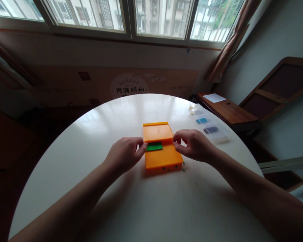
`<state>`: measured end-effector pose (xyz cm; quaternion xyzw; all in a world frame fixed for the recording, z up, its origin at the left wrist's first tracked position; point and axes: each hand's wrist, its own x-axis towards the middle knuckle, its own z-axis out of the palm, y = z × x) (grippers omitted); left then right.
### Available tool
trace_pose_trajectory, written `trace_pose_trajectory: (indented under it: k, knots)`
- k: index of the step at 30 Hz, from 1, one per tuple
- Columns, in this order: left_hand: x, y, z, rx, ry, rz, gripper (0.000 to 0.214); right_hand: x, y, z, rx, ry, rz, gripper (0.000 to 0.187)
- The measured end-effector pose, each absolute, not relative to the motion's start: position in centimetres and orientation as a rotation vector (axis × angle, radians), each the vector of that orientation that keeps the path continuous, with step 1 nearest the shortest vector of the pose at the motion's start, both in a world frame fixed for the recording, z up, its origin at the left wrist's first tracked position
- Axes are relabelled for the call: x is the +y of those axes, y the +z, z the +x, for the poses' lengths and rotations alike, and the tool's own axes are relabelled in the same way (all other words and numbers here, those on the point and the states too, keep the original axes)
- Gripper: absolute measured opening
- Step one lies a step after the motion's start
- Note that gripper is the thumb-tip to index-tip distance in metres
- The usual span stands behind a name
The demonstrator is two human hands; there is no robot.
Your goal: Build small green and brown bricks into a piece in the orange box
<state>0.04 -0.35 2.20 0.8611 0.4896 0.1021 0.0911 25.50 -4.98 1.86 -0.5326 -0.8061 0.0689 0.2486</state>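
An orange plastic box (pixel 164 158) lies opened out on the white table, its lid part (pixel 156 131) on the far side. Inside the near part sits a green studded plate (pixel 155 146), along the left of the fold. My left hand (pixel 126 153) is closed in a pinch at the box's left edge, beside the green plate's end. On the opposite side, my right hand (pixel 192 144) pinches the box's right edge near the fold; its fingertips are partly hidden. Several tiny green pieces (pixel 183 170) lie by the box's near right corner.
A clear compartment tray (pixel 219 136) at the table's right holds a blue piece (pixel 201 120), a dark piece (pixel 210 129) and a pale bag (pixel 195 108). Beyond the round white table (pixel 103 124) stand a wooden bench (pixel 232 109) with paper and a windowed wall.
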Motion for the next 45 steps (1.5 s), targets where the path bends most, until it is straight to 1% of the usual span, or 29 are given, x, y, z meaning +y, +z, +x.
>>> trace_pose_trajectory:
  k: [5,11,22,29,36,45]
  knots:
    - [-0.4,2.2,0.0,1.434,0.301,2.572,0.036,-4.9,1.8,25.5,-2.164,0.209,-1.450,0.007]
    - [-0.4,2.2,0.0,1.403,0.302,2.588,0.036,-5.0,1.6,25.2,-2.151,0.201,-1.440,0.013]
    - [-0.3,2.0,-0.1,1.424,0.294,2.571,0.037,-4.8,1.3,25.3,-2.195,0.223,-1.282,0.012]
    - [-0.3,1.9,0.0,1.416,0.284,2.555,0.037,-4.4,0.6,25.4,-2.168,0.151,-1.330,0.018]
    - [-0.4,1.8,-0.1,1.422,0.266,2.553,0.039,-4.6,0.6,25.0,-2.176,0.190,-1.334,0.021]
    - [-0.3,1.8,0.0,1.432,0.253,2.572,0.039,-4.7,0.6,24.9,-2.229,0.218,-1.320,0.019]
